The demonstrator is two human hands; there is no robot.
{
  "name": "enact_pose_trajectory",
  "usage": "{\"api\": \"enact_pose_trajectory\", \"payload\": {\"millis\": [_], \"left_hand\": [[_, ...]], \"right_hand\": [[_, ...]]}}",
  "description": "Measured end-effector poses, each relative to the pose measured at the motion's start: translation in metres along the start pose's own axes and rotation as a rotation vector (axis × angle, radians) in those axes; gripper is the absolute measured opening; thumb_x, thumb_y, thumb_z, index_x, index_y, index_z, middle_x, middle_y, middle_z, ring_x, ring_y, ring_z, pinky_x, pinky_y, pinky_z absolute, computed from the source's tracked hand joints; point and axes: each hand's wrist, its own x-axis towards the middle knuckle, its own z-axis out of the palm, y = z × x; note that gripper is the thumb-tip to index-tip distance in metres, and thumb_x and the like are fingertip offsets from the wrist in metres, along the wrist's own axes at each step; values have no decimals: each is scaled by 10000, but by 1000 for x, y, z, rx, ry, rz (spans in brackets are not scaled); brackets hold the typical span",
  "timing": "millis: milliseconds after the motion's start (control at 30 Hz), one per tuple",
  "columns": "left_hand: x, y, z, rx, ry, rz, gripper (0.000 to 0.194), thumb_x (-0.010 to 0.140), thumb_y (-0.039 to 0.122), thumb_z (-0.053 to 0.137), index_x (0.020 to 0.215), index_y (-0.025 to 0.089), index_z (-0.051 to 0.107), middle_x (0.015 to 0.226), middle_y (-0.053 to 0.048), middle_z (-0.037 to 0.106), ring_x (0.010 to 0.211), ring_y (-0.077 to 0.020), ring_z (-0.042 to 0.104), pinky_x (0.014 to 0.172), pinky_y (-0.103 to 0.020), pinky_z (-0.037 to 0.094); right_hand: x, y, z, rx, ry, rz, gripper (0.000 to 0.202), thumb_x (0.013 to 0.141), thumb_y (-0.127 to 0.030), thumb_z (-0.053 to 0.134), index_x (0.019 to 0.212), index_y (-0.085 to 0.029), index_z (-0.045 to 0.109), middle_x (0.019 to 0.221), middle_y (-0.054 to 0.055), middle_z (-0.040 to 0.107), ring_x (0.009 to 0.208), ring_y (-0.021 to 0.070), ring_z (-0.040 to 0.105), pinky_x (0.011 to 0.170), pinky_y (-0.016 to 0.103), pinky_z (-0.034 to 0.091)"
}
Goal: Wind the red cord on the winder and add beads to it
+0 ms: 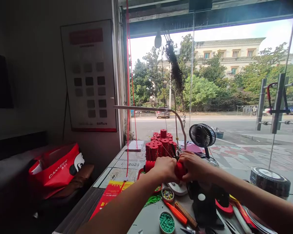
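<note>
My left hand (166, 169) and my right hand (191, 165) meet in front of me above the table. Both are closed around a red spool (179, 171), which shows only in part between them; the fingers hide the rest. Another red spool (149, 165) lies on its side just left of my left hand. Behind the hands stand stacks of red spools (158, 146). Below the hands, a small bowl of mixed beads (168, 194) and a bowl of green beads (167, 223) sit on the table, with green strands (152, 200) beside them.
An orange-handled tool (177, 213) and a wooden-handled tool (185, 214) lie near a black stand (205, 204). A black fan (202, 136) and a white lamp arm (179, 118) rise behind. A tape roll (270, 182) is at right, a red bag (58, 170) at left.
</note>
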Motion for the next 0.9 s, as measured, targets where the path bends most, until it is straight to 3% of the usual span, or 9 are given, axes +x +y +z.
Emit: {"api": "enact_pose_trajectory", "payload": {"millis": [333,567,633,700,767,867,900], "left_hand": [[2,2,-3,-4,4,-42,554,437,552,692,876,218,651,874,-90,718,784,-307,670,652,-382,527],[3,-1,1,-48,-3,-4,540,455,577,671,855,216,631,858,-84,716,771,-304,663,660,-408,520],[1,-3,0,-67,26,25,600,448,586,681,909,207,622,909,-90,706,831,-309,646,740,-444,503],[-7,-4,-5,-95,117,42,723,458,586,693,1060,205,571,1058,-97,662,978,-313,590,868,-469,445],[-26,-5,-13,-134,269,9,716,573,552,665,1185,228,482,1195,-77,588,1100,-277,514,961,-435,377],[-69,-9,-15,-204,487,-121,361,839,328,454,1191,246,450,1199,-35,576,1108,-185,494,995,-352,330],[-85,-12,-10,-246,544,-156,316,845,260,438,1159,238,465,1148,-19,597,1067,-160,511,967,-310,351]], "right_hand": [[-2,-5,1,-4,0,48,241,565,-367,720,621,-181,579,689,3,595,690,172,538,703,322,404],[0,-3,-5,57,-43,27,262,503,-302,764,696,-171,645,752,36,658,761,213,581,733,315,422],[3,0,-6,67,-55,15,267,495,-295,768,707,-173,658,754,37,671,774,226,594,763,327,428],[4,0,-9,67,-57,10,310,490,-318,780,740,-172,671,815,59,686,841,258,598,830,367,423],[-2,-3,-13,50,-21,36,482,477,-351,799,890,-138,670,1007,137,666,1019,337,539,950,461,349],[-29,-17,-16,51,86,98,682,608,-420,745,1196,-150,531,1269,170,520,1216,368,367,1030,535,235],[-42,-25,-15,74,119,111,588,718,-441,658,1235,-216,492,1271,123,522,1195,321,399,1003,502,302]]}}
